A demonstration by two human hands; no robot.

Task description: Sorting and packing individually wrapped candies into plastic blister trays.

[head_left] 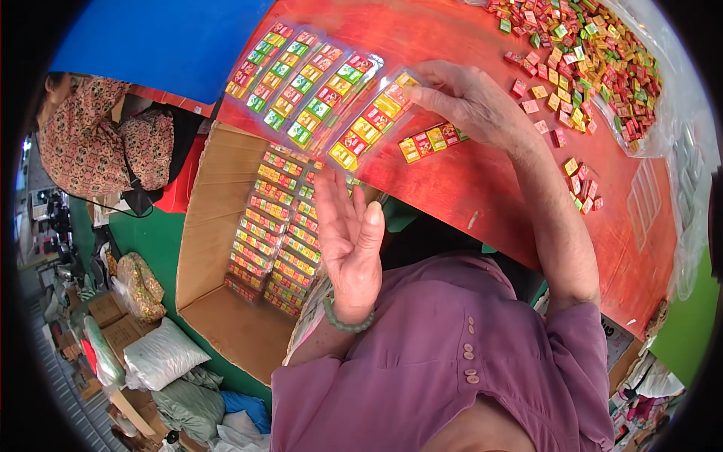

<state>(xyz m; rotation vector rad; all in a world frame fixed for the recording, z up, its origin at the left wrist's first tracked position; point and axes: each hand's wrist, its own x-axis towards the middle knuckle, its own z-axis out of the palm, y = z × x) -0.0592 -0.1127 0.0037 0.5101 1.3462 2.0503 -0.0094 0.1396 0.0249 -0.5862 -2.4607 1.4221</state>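
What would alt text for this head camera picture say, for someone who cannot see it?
Seen from above, a person's right hand touches a clear strip packet of small coloured sweets on a red table, beside more filled packets. The left hand is raised open above a cardboard box stacked with such packets. A heap of loose sweets lies on clear plastic.

You wear a purple blouse with short sleeves and small matching buttons at the centre bottom of the frame, and a green bead bracelet circles your left wrist.
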